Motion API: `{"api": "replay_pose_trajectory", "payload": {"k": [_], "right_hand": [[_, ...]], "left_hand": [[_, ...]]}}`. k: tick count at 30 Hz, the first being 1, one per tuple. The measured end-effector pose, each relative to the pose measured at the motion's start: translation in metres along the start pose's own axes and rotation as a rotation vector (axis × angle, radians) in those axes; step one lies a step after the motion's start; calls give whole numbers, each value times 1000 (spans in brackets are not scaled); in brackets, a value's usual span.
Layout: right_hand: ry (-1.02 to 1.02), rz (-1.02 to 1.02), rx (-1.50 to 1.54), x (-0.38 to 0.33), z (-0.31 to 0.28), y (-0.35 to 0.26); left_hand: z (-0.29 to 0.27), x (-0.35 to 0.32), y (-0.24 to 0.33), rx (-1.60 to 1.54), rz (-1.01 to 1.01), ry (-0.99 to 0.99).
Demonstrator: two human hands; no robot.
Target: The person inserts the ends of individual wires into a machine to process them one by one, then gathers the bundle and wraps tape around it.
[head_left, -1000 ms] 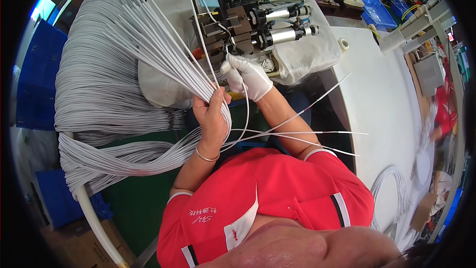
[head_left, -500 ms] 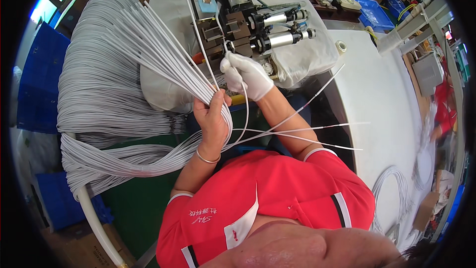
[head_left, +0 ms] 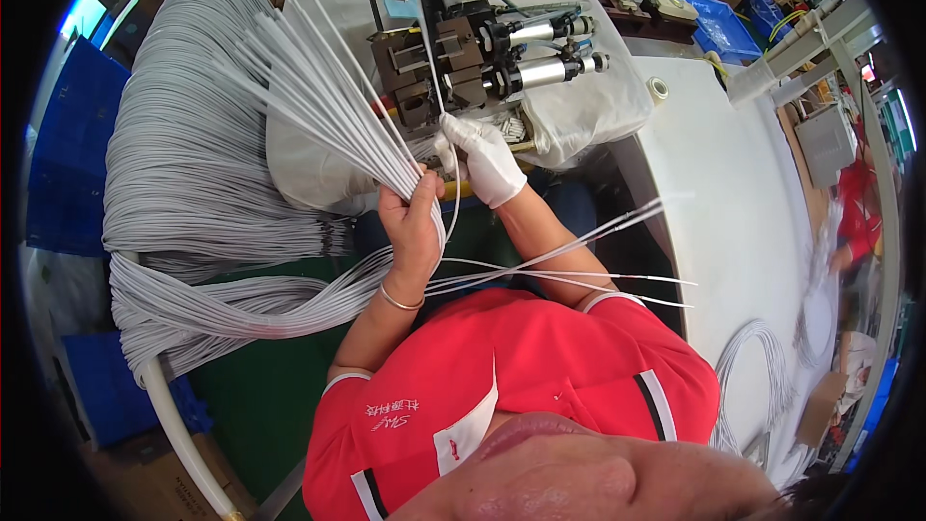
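Note:
My bare left hand (head_left: pixel 413 222) is closed round a thick bundle of grey-white cables (head_left: pixel 333 106), whose loose ends fan up and to the left. In a white glove, my right hand (head_left: pixel 480 159) pinches one single cable (head_left: pixel 431 53) just below the machine. That cable runs upward into the dark metal jaws of the bench machine (head_left: pixel 449 58), which has silver air cylinders (head_left: pixel 545 74) on its right side. Below my left hand the bundle bends away to the left. Several separate cable ends (head_left: pixel 617 222) stick out to the right, across my right forearm.
A large heap of grey cables (head_left: pixel 193 135) hangs over a pale pipe rail (head_left: pixel 178 425) at the left. To the right stands a white table (head_left: pixel 714 183) with coiled cable (head_left: pixel 752 376) on it. A blue tray (head_left: pixel 719 24) lies at the back right.
My right hand has shifted slightly down, and the cable it pinches now runs straight up through the machine. Another cable end has joined those lying to the right. My left hand keeps its grip.

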State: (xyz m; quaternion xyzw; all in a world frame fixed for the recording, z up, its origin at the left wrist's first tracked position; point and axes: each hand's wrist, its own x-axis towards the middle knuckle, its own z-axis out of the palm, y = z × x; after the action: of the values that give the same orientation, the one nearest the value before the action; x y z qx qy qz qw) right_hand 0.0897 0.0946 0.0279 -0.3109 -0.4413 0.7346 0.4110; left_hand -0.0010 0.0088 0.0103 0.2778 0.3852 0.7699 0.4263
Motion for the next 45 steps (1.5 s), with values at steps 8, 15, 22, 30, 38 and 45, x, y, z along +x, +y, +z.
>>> {"api": "replay_pose_trajectory", "payload": {"k": [8, 15, 22, 30, 38, 45], "right_hand": [[-221, 198, 402, 8, -9, 19], [-346, 208, 395, 20, -1, 7], [-349, 240, 453, 23, -7, 3], [-418, 309, 641, 29, -13, 6], [-511, 285, 669, 31, -11, 11], [-41, 226, 72, 9, 2, -11]], "left_hand": [[-13, -7, 5, 11, 6, -3], [-5, 0, 7, -41, 1, -19], [3, 2, 9, -16, 18, -37], [6, 3, 14, -26, 11, -27], [3, 5, 12, -26, 15, -43], [-1, 4, 14, -100, -65, 21]]}}
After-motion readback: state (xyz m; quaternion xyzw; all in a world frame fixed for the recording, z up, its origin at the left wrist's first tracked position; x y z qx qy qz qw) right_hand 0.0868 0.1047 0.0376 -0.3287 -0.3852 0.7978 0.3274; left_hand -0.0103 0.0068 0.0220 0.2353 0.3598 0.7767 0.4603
